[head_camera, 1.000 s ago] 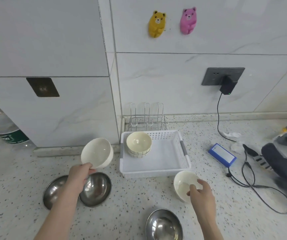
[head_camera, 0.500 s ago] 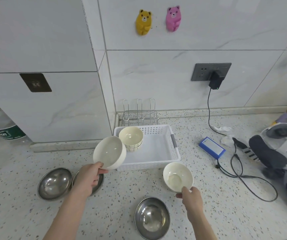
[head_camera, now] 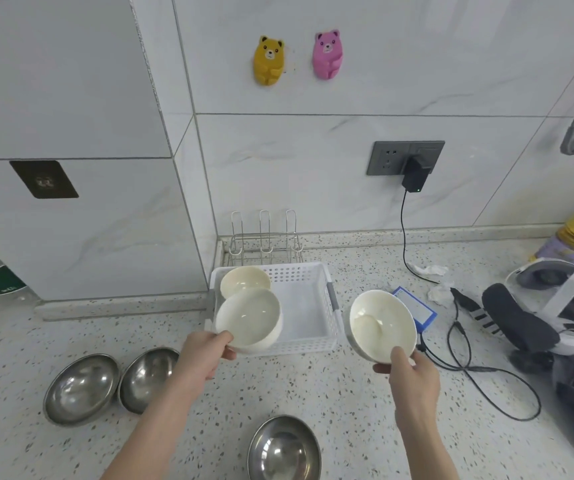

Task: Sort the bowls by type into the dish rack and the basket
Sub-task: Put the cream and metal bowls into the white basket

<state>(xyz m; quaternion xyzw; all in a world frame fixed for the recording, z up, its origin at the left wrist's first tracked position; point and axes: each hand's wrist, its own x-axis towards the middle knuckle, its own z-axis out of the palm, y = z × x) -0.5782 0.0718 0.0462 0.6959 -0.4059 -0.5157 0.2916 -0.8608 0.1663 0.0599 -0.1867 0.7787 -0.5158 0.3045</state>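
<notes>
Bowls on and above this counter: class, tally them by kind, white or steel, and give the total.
White bowls: 3, one in the left hand, one in the right hand, one in the basket.
Steel bowls: 3 on the counter.
Total: 6.

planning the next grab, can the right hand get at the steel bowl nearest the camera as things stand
Probably not yet: the right hand is holding a white bowl. The steel bowl itself sits uncovered on the counter.
</notes>
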